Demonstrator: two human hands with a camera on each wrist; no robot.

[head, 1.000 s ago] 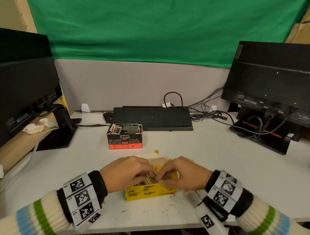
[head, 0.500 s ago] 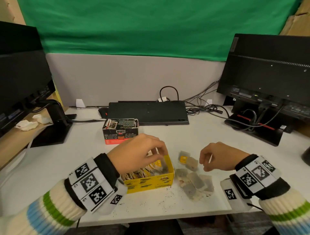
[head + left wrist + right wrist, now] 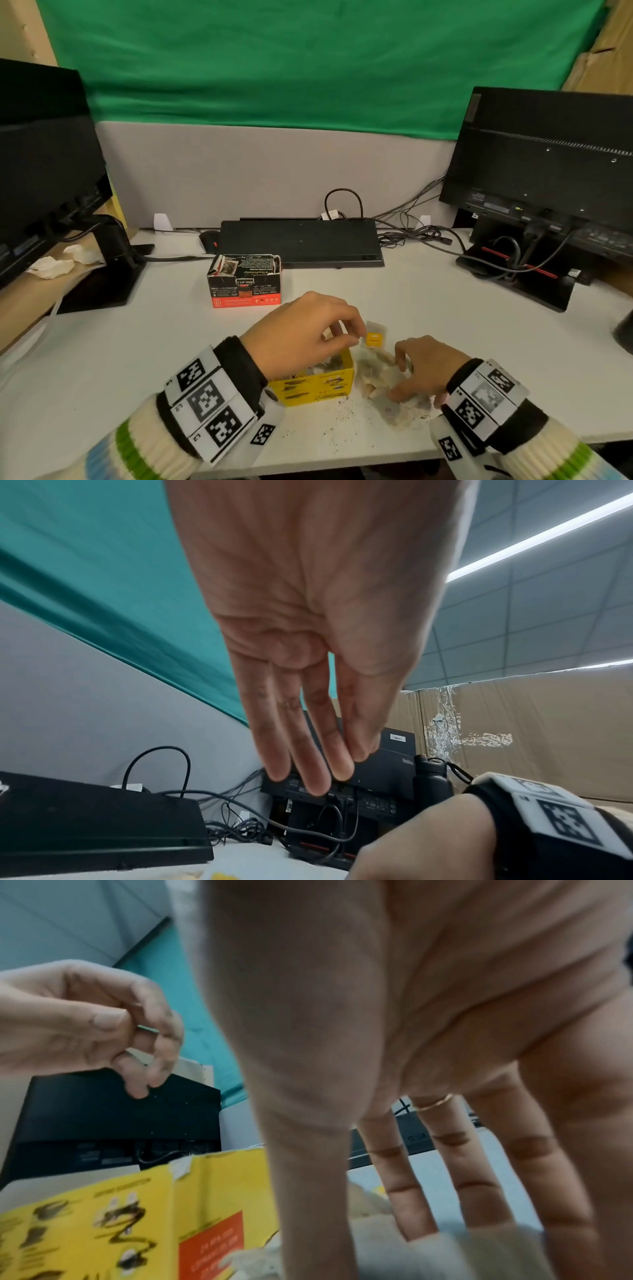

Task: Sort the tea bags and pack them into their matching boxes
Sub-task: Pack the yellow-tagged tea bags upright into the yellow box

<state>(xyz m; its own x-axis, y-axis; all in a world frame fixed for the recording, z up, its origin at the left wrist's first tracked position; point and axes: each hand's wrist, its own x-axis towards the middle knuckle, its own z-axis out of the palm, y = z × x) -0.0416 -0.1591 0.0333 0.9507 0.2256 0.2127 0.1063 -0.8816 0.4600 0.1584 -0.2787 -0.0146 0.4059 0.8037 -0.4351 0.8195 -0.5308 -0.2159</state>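
Observation:
A yellow tea box stands open near the table's front edge, with several tea bags inside. My left hand hovers over its far right corner, thumb against the gathered fingertips; I see nothing between them. A loose pile of pale tea bags lies just right of the box. My right hand arches over that pile, its fairly straight, spread fingers touching the bags. One tea bag with a yellow tag lies at the pile's far end. A red and black tea box stands open further back on the left.
A black keyboard and mouse lie at the back. Monitors stand left and right, with cables between. Tea crumbs dot the front edge. A dark bottle stands far right.
A second ago both hands were together at the yellow box. The right hand then swung out to the right and has now come down on the pile. The left hand stays over the box.

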